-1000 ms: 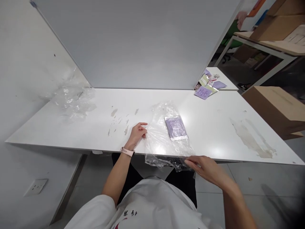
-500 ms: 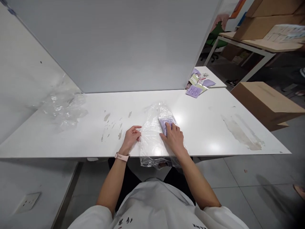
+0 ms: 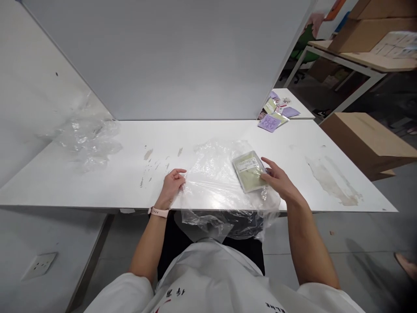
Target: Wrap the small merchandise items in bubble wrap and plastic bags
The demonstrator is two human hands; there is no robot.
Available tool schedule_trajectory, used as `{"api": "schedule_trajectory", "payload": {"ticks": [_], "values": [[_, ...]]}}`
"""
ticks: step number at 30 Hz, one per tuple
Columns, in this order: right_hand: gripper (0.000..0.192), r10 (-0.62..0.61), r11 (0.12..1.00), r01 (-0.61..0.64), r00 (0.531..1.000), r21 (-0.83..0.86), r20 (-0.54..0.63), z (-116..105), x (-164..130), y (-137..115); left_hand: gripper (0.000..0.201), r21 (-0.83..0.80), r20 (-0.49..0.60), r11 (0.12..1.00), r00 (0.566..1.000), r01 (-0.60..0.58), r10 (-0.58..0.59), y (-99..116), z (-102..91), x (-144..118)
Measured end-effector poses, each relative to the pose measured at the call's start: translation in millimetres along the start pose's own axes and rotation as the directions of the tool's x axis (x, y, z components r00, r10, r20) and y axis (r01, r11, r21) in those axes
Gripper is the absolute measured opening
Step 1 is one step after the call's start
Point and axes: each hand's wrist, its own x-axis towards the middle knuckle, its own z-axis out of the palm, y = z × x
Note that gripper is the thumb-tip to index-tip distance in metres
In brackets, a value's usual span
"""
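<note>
A crinkled clear plastic bag [image 3: 215, 178] lies spread on the table's front edge, with its near part hanging over. My left hand [image 3: 171, 187] is closed in a pinch on the left side of this plastic. On the right, my right hand [image 3: 280, 180] grips a flat, square pale-green packet [image 3: 250, 176] by its right edge, thumb on top. The packet bears a white printed label and is slightly tilted. Whether it lies inside the plastic or on top of it I cannot tell. The undersides of both hands' grips are hidden.
Crumpled clear plastic [image 3: 87, 141] lies at the left wall. Several purple and green packets [image 3: 269, 123] sit at the back right, beside an upright grey panel [image 3: 169, 61]. A cardboard box [image 3: 365, 139] stands right of the white table [image 3: 302, 191].
My right hand has moved right with the packet, which showed a purple face and now shows a green one. The plastic is spread wider; my left hand has shifted slightly left.
</note>
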Motion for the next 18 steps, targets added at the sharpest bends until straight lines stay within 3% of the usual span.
{"api": "schedule_trajectory", "payload": {"ticks": [3,5,6,7,9,11,13,15,18], "values": [[0.064,0.017,0.973,-0.053,0.987,-0.227,-0.161,11,-16,10,0.026,0.296,-0.091,0.955,0.994,-0.027,0.056,4,-13.9,-8],[0.059,-0.082,0.91,-0.036,0.961,-0.413,-0.263,28,-24,3,0.026,0.531,-0.166,0.842,0.962,-0.098,0.216,14,-8.1,-17],[0.059,-0.14,0.877,0.002,0.958,-0.481,-0.252,38,-27,-3,0.028,0.61,-0.163,0.778,0.937,-0.151,0.31,21,1.2,-21],[0.06,-0.189,0.846,0.054,0.961,-0.531,-0.203,48,-28,-9,0.03,0.656,-0.121,0.724,0.917,-0.214,0.38,26,14.5,-25],[0.068,-0.23,0.781,0.145,0.971,-0.608,-0.064,65,-28,-18,0.036,0.661,0.077,0.661,0.908,-0.355,0.412,32,49.8,-31],[0.076,-0.206,0.72,0.155,0.979,-0.677,0.006,77,-25,-21,0.047,0.651,0.319,0.6,0.885,-0.465,0.34,28,87.7,-34],[0.075,-0.173,0.69,0.111,0.985,-0.715,-0.014,82,-24,-18,0.066,0.68,0.473,0.503,0.843,-0.534,0.257,16,117.5,-32],[0.068,-0.177,0.679,0.081,0.983,-0.729,-0.056,81,-25,-14,0.079,0.721,0.531,0.4,0.822,-0.566,0.205,1,133.4,-29],[0.057,-0.229,0.68,0.088,0.969,-0.728,-0.097,74,-30,-11,0.081,0.748,0.552,0.31,0.809,-0.587,0.201,-15,135.9,-26]]}}
